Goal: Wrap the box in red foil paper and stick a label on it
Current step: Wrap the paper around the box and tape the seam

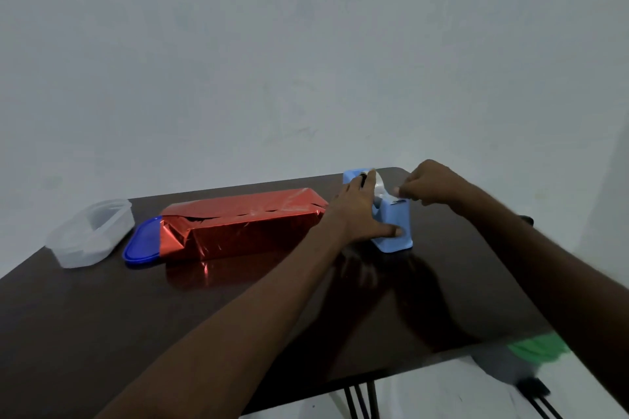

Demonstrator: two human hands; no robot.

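Tabletop: box (238, 224) left of both hands' fingers (396, 231).

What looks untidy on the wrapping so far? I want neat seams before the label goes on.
The red foil gapes along the box's top front seam, its edge jagged, and the left end is loosely folded over the blue lid.

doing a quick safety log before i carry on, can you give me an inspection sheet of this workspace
surface: dark glossy table, on thin black legs
job's things: box in red foil, top seam gaping; blue tape dispenser to its right; no label seen
clutter: clear tub, blue lid partly under the foil
grippers: left hand holds the dispenser; right hand pinches the tape end
cables: nothing seen
surroundings: plain pale wall; green blur at lower right
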